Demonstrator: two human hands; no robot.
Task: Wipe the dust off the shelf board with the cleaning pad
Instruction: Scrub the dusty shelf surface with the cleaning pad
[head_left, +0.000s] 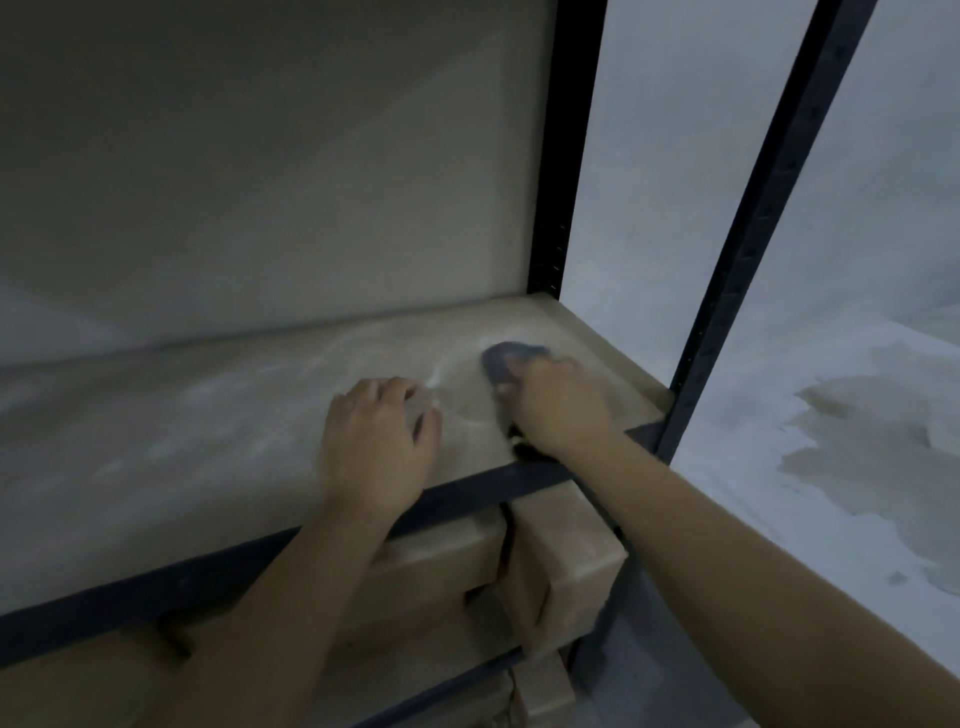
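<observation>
Dusty beige shelf board (182, 441) spans the black rack. Left of the rack's front right post (737, 270), my left hand (376, 441) rests flat on the board, while my right hand (558, 402) seemingly grips the blurred blue-grey cleaning pad (506, 358) near that post.

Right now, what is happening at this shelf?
A person is wiping a dusty shelf board with a dark cleaning pad. The right hand grips the pad near the board's right end, close to the black upright post. The left hand rests on the board beside it. Pale dust streaks still show over the board. Cardboard boxes sit on the level below.
</observation>
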